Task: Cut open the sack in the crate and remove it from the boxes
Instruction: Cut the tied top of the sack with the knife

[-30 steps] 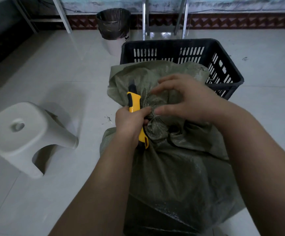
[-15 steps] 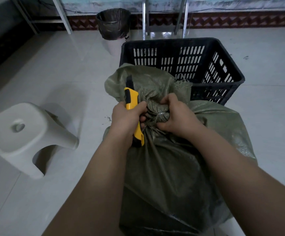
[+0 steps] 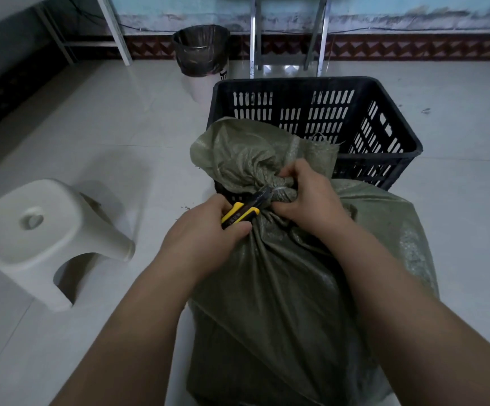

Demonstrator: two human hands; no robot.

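Now the blade's at the tie: left hand (image 3: 208,230) grips the yellow knife (image 3: 239,215), right hand (image 3: 311,197) clamps the neck of the sack (image 3: 282,303), unopened in its crate (image 3: 229,196), boxes unseen

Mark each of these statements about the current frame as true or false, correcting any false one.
1. The left hand holds a yellow-and-black utility knife with its tip at the tied neck of the olive-green woven sack. True.
2. The right hand rests flat on the floor. False: it grips the sack's bunched neck.
3. The black slotted plastic crate stands beyond the sack. True.
4. The white plastic stool lies to the right of the sack. False: it is on the left.
5. The lined waste bin sits inside the crate. False: it stands on the floor behind it.
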